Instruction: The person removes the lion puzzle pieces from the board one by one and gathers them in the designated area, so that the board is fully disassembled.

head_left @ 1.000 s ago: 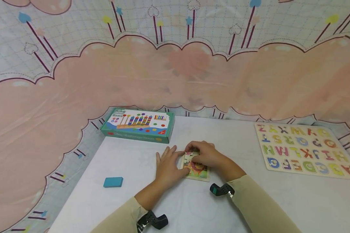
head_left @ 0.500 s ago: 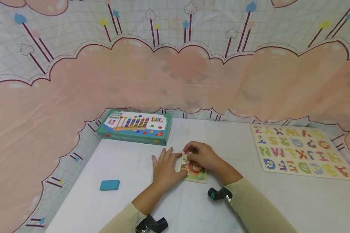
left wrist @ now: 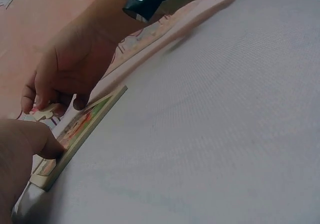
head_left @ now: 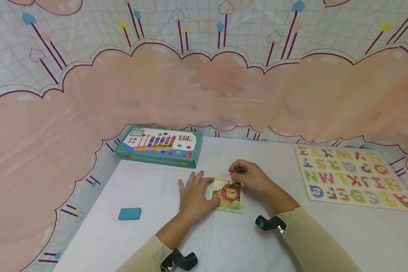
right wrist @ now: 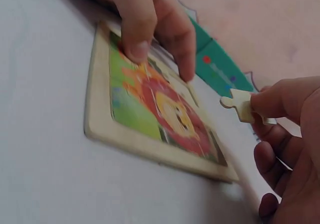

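A small wooden lion jigsaw puzzle [head_left: 230, 194] lies on the white table, set in a pale wooden frame [right wrist: 132, 141]. My left hand [head_left: 193, 196] rests at its left side with fingers spread; the thumb presses on the picture and the index fingertip is at the upper left corner. Just past the top edge, my right hand [head_left: 249, 176] pinches a puzzle piece [right wrist: 242, 104] between thumb and fingers. Its pale, plain side faces the right wrist view, while a bit of pink shows in the head view. A pale gap shows in the picture's top part.
At the back left lies a green ring game box [head_left: 158, 147]. A blue rectangular block [head_left: 129, 214] is on the table to the left. On the right lies a wooden alphabet board [head_left: 355, 177] with coloured letters. A patterned cloth [head_left: 204, 94] hangs behind the table.
My right hand has moved off the puzzle's top left part toward the upper right, taking the piece along and uncovering the lion. The left hand has stayed in place.
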`<action>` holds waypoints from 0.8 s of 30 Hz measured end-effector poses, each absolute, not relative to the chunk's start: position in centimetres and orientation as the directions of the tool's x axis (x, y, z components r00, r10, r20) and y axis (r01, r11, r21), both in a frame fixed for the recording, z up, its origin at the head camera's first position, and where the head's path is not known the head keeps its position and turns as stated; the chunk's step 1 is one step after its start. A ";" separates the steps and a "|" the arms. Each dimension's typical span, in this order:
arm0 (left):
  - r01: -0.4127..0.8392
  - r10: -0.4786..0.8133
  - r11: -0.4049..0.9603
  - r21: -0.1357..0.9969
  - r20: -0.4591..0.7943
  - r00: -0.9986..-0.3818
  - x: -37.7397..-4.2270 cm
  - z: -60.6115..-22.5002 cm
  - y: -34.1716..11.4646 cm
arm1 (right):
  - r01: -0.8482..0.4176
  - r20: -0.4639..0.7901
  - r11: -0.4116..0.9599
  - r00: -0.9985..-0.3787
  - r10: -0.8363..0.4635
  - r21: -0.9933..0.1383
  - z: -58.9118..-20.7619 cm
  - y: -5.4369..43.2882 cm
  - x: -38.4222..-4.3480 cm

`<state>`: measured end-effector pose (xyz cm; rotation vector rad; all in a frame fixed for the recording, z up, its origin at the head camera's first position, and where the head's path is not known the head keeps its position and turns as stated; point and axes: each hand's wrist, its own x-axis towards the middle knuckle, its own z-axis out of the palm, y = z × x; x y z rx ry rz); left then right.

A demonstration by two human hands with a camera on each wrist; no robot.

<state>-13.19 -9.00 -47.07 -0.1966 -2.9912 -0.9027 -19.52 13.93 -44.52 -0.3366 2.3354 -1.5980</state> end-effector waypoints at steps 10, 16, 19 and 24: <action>0.105 0.107 0.828 0.550 0.029 -0.994 -13.1 -46.7 -8.8 | -0.058 -0.129 0.450 -0.918 -0.375 -0.891 -44.0 18.0 -19.1; 0.131 0.124 0.821 0.555 0.051 -0.991 -13.1 -47.1 -8.9 | -0.092 -0.117 0.509 -0.925 -0.363 -0.856 -44.5 19.4 -18.5; 0.137 0.128 0.819 0.557 0.054 -0.990 -13.1 -47.2 -9.0 | -0.117 -0.104 0.542 -0.927 -0.360 -0.832 -44.8 20.0 -18.3; 0.137 0.130 0.823 0.551 0.052 -0.990 -13.1 -47.1 -9.0 | -0.152 -0.079 0.580 -0.932 -0.354 -0.800 -45.8 20.5 -18.1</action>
